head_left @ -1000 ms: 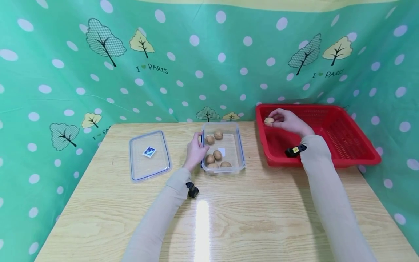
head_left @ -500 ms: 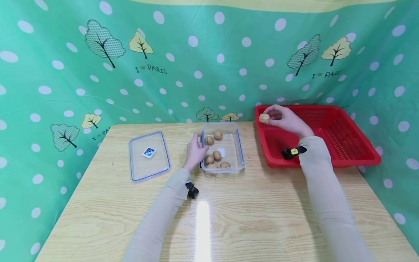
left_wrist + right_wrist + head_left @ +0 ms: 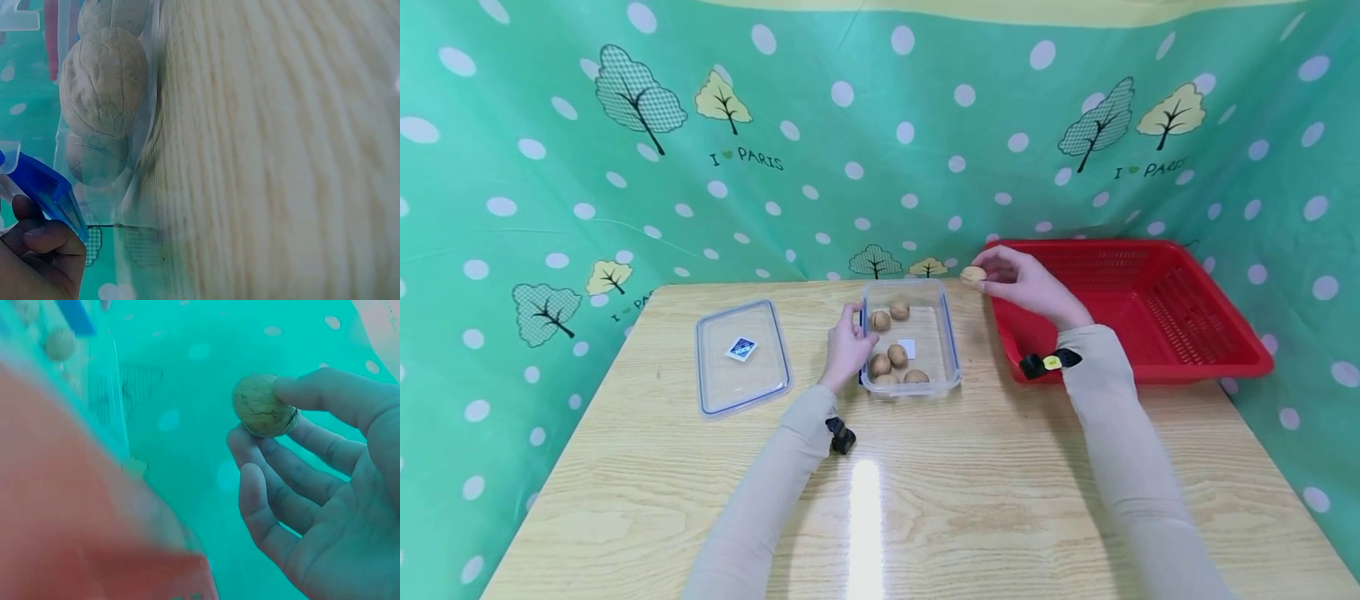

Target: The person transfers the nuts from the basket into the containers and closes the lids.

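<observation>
Between thumb and fingertips my right hand [image 3: 1026, 283] pinches a walnut [image 3: 973, 276], held up at the left rim of the red basket [image 3: 1018, 362]. In the right wrist view the walnut [image 3: 261, 405] sits at the tips of the fingers, clear of the palm. My left hand [image 3: 847, 346] grips the left side of a clear plastic food container [image 3: 953, 333], thumb over its rim. Several walnuts [image 3: 897, 356] lie inside, mostly along the left and near end. The left wrist view shows a blue locking flap [image 3: 47, 187] beside the curled fingers and walnuts [image 3: 103, 84] through the wall.
A clear lid [image 3: 718, 385] with a blue seal lies flat to the left of the container, bearing a small blue-and-white label [image 3: 742, 348]. Bare wooden table [image 3: 970, 475] stretches toward me. A green dotted curtain [image 3: 820, 133] hangs behind and at both sides.
My right hand has moved left with the walnut, from inside the red basket to past its left rim. The left hand and the container have stayed in place.
</observation>
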Motion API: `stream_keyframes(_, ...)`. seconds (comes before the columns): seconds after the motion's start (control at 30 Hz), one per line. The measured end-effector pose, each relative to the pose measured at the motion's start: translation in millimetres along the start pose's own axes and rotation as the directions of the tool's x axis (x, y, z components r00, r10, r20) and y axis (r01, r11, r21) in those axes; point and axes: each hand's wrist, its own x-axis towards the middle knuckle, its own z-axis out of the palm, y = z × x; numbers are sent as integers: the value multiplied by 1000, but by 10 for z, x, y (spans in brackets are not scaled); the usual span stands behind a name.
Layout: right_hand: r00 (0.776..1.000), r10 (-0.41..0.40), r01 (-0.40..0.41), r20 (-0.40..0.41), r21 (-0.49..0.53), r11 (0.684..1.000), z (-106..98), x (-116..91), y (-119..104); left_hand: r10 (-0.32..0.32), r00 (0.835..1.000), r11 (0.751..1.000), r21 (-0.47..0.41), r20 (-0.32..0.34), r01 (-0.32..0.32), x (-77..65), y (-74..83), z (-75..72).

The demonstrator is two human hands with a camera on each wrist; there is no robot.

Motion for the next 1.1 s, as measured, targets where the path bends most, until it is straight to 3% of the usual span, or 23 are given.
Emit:
stream_keyframes(0.43, 982, -106, 92, 158, 93, 991, 510, -16, -110, 16, 1000, 1000, -12, -10, -16, -14, 21, -12)
stream_keyframes(0.7, 966, -150, 138, 213, 70, 988, 778, -69, -99, 9, 1000, 1000, -1, -4, -9, -14, 38, -26)
stream_keyframes(0.87, 966, -160, 163, 203, 3, 987, 953, -115, -64, 6, 1000, 1000, 6, -12, -6, -5, 29, -23)
stream_keyframes(1.1, 983, -136, 146, 119, -73, 987, 1156, -173, 10, -9, 1000, 1000, -2, -6, 9, 7, -6, -5)
